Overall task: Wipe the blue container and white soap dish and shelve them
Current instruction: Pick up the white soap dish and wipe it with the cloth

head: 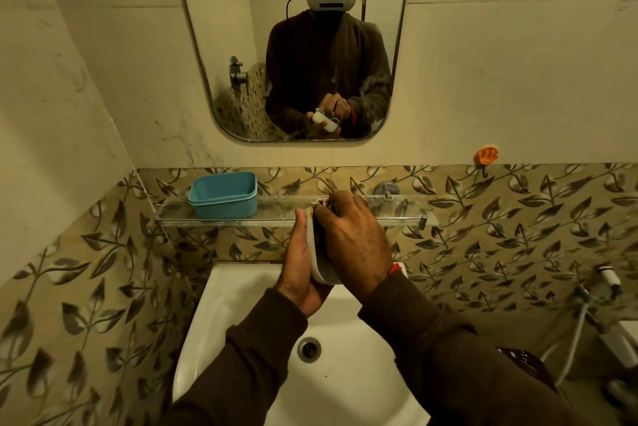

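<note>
Both hands over the sink [221,291]: left hand [300,273] fingers wrapped around the soap dish [322,270], right hand [355,239] curled inside it wiping, blue container [224,194] above on the glass shelf [397,216]; hard rubbing could slip the dish into the basin.

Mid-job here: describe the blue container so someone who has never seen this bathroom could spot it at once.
Find the mirror above the white sink; between them a glass shelf runs along the leaf-patterned tiles. The blue container stands on the shelf's left end. It is an open, lidless rectangular tub, the only blue thing there, apart from the white soap dish held in both hands over the sink.
</note>
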Tool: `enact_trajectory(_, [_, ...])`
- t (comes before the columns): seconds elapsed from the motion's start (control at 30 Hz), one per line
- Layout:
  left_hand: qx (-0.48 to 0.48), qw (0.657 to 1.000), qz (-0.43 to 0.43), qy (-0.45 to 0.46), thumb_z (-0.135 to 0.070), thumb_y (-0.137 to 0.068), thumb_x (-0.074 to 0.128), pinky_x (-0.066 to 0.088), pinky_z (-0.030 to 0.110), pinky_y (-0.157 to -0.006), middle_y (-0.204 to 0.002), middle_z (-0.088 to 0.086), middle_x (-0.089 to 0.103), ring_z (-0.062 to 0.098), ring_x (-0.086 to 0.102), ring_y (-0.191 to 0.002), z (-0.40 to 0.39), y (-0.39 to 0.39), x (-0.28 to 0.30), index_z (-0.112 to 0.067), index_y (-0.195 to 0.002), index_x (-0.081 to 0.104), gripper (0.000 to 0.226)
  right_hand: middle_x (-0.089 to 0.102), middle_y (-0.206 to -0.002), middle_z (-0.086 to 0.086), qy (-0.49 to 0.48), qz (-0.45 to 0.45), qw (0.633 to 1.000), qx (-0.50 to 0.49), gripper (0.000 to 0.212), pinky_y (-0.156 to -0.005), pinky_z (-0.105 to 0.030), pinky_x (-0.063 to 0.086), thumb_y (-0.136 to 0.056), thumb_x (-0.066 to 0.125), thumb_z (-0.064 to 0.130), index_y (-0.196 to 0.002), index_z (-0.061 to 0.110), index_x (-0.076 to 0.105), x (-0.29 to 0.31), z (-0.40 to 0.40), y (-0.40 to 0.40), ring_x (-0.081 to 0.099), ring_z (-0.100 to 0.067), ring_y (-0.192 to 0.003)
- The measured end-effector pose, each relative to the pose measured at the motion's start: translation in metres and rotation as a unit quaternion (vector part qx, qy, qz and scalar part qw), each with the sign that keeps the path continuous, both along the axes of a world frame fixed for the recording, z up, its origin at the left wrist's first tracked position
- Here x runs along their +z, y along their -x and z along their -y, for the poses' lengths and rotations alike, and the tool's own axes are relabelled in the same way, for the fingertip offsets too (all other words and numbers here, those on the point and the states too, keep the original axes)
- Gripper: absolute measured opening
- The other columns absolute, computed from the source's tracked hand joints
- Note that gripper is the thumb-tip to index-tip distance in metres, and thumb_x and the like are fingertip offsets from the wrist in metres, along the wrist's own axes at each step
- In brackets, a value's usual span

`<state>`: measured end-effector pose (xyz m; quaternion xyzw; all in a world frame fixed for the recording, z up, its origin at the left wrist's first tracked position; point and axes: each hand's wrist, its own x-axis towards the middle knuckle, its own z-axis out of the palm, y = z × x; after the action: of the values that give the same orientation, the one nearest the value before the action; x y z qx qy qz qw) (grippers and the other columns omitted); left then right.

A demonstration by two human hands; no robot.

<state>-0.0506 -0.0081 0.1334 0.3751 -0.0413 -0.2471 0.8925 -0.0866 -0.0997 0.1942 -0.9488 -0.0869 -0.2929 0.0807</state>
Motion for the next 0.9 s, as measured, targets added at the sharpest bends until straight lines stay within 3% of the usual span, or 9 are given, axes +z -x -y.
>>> enact_trajectory(0.2, [0.003,1.000,-0.012,0.003,-0.071,-0.090,0.048,0.056,0.051,-0.090,-0.131,0.018,0.069,0.036,0.064,-0.123,-0.005,-0.003,0.006,-0.022,-0.128,0.069,0.065,0.062,-0.125,-0.016,-0.050,-0.011,0.991,0.124,0.037,-0.101,-0.036,0.044,-0.082,0.071,0.012,-0.117,0.003,0.065,0.007,0.007,0.003,0.054,-0.033,-0.118])
enact_trajectory(0.3, [-0.005,1.000,-0.013,0.021,-0.072,-0.092,0.043,0.055,0.054,-0.093,-0.128,0.020,0.070,0.036,0.066,-0.119,-0.009,-0.003,0.003,-0.021,-0.124,0.072,0.067,0.062,-0.127,-0.014,-0.052,-0.066,0.974,0.211,0.034,-0.107,-0.036,0.040,-0.083,0.067,0.005,-0.118,0.003,0.065,0.016,0.018,0.005,0.051,-0.028,-0.124])
enact_trajectory(0.43, [-0.036,0.998,0.000,0.049,-0.069,-0.096,0.036,0.055,0.049,-0.091,-0.117,0.017,0.069,0.032,0.067,-0.108,-0.021,-0.009,0.013,-0.026,-0.131,0.068,0.064,0.069,-0.116,-0.008,-0.060,-0.142,0.940,0.304,0.032,-0.095,-0.029,0.049,-0.082,0.067,0.000,-0.112,0.010,0.068,0.020,0.024,0.013,0.060,-0.019,-0.111])
enact_trajectory(0.53, [-0.052,0.998,-0.011,0.045,-0.066,-0.098,0.033,0.050,0.049,-0.095,-0.119,0.018,0.062,0.031,0.061,-0.108,-0.023,-0.010,0.017,-0.030,-0.140,0.059,0.061,0.067,-0.115,-0.001,-0.052,-0.179,0.928,0.323,0.033,-0.091,-0.022,0.047,-0.083,0.069,0.005,-0.112,0.018,0.064,0.020,0.027,0.015,0.058,-0.013,-0.108])
enact_trajectory(0.6, [-0.062,0.997,-0.026,0.050,-0.066,-0.098,0.034,0.049,0.051,-0.098,-0.124,0.020,0.064,0.033,0.063,-0.112,-0.021,-0.005,0.016,-0.028,-0.140,0.059,0.062,0.063,-0.119,-0.006,-0.017,-0.150,0.934,0.323,0.032,-0.090,-0.025,0.050,-0.082,0.070,0.007,-0.113,0.016,0.064,0.021,0.029,0.013,0.058,-0.018,-0.109])
enact_trajectory(0.73, [-0.049,0.997,-0.038,0.042,-0.063,-0.096,0.042,0.056,0.049,-0.094,-0.141,0.023,0.060,0.036,0.067,-0.117,-0.016,0.003,0.020,-0.017,-0.139,0.061,0.065,0.057,-0.113,-0.014,0.047,-0.061,0.958,0.278,0.029,-0.071,-0.028,0.057,-0.080,0.073,0.015,-0.108,0.011,0.065,0.027,0.031,0.009,0.060,-0.024,-0.092])
enact_trajectory(0.9, [-0.007,1.000,-0.014,-0.024,-0.064,-0.099,0.035,0.048,0.051,-0.104,-0.136,0.022,0.064,0.036,0.059,-0.126,-0.005,0.004,0.025,-0.018,-0.133,0.065,0.064,0.059,-0.100,-0.019,0.018,0.038,0.987,0.154,0.025,-0.061,-0.042,0.058,-0.079,0.074,0.014,-0.100,0.002,0.066,0.032,0.030,-0.004,0.061,-0.033,-0.084])
